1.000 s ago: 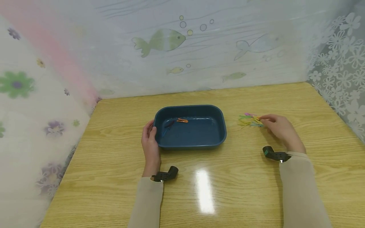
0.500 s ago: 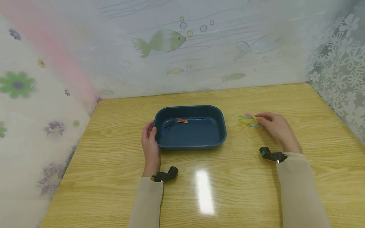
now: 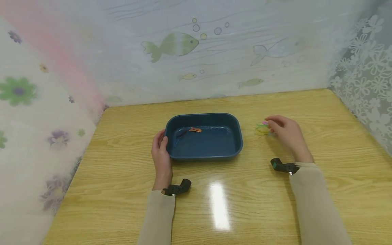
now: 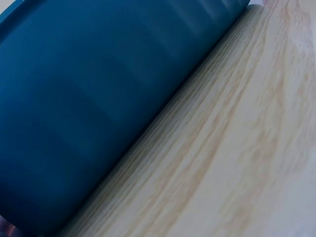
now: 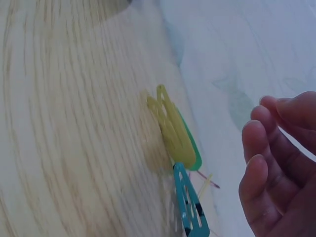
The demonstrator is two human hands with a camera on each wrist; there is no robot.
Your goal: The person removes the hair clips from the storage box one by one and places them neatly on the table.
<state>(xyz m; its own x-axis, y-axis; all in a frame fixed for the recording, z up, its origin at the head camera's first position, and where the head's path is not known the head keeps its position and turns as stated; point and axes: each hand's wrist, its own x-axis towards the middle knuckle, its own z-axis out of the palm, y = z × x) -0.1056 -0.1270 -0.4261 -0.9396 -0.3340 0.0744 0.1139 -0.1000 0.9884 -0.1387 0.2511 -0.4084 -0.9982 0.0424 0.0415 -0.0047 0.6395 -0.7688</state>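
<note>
A dark blue tray (image 3: 203, 157) stands on the wooden table, with an orange hair clip (image 3: 195, 129) and a dark hair clip (image 3: 181, 133) lying in it. My left hand (image 3: 161, 154) holds the tray's left end, thumb at the rim. To the right of the tray lies a small pile of snap hair clips: yellow clips (image 5: 173, 133), a green clip (image 5: 195, 153), a teal clip (image 5: 190, 205) and a pink one (image 3: 264, 123). Over the pile's right side hovers my right hand (image 3: 286, 132), thumb and forefinger tips together. Whether a clip is between them is hidden.
The wooden table (image 3: 122, 177) meets a pale fish-print curtain (image 3: 220, 68) at its back edge. Flower-print sheeting (image 3: 58, 136) borders the left side, and a white lace-pattern sheet (image 3: 364, 71) the right. A light reflection shows on the front of the table.
My right hand has moved left and slightly farther back, now covering the pile's right side. My left hand and the tray have stayed in place.
</note>
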